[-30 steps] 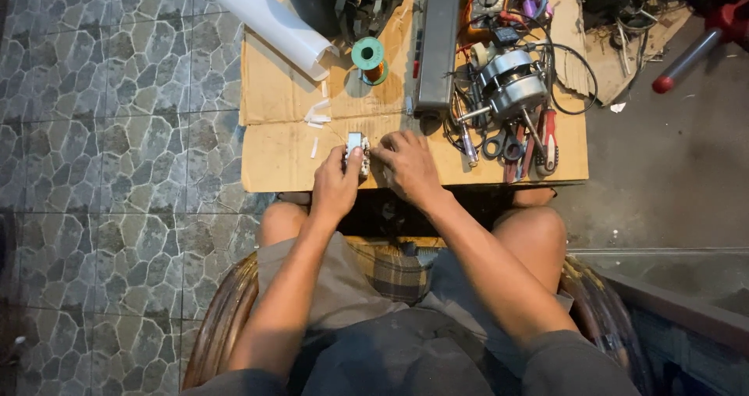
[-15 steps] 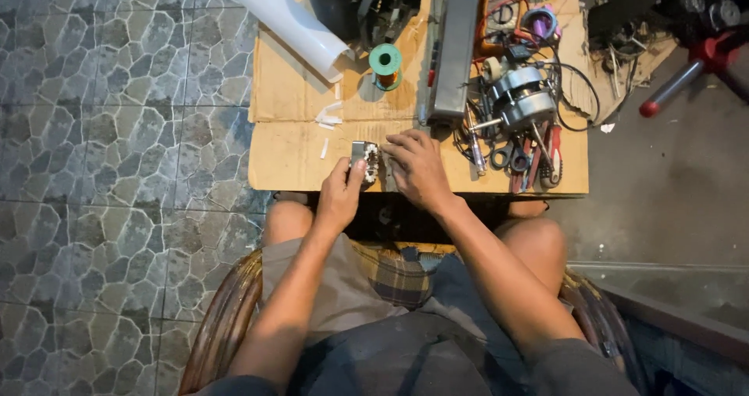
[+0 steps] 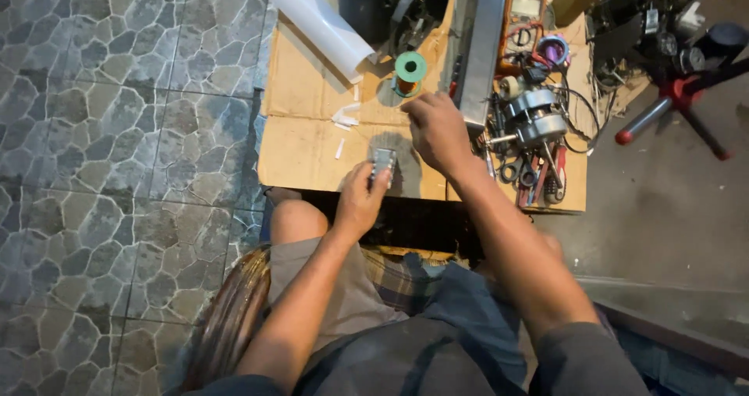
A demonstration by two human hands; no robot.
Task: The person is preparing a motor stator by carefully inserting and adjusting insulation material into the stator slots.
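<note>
Grey stone-pattern floor tiles (image 3: 101,170) lie to the left, and a low work surface covered with brown cardboard (image 3: 304,142) stands in front of the seated person. Nearest to the camera are the person's knees and shorts, and both forearms stretch forward from there.

The left hand (image 3: 360,197) is at the near edge of the cardboard. Its fingers are closed around a small grey metal part (image 3: 383,163), which it holds upright just above the surface. The right hand (image 3: 437,131) is further forward and slightly to the right, palm down, with the fingers curled loosely. It holds nothing that I can see, and it is apart from the small metal part. Its fingertips point toward a green spool of wire (image 3: 409,72), which stands a little beyond them.

Some small white scraps (image 3: 345,117) lie on the cardboard to the left of the right hand. Right of the hand there is a pile of hand tools (image 3: 538,179) with red and black handles, and a silver electric motor (image 3: 538,119) rests among them. Beyond the motor lies a multimeter (image 3: 524,14) with a coil of purple wire (image 3: 554,51) beside it. A long grey metal bar (image 3: 480,45) runs away from the right hand, and a white roll of sheet material (image 3: 316,17) lies diagonally at the far left corner.
</note>
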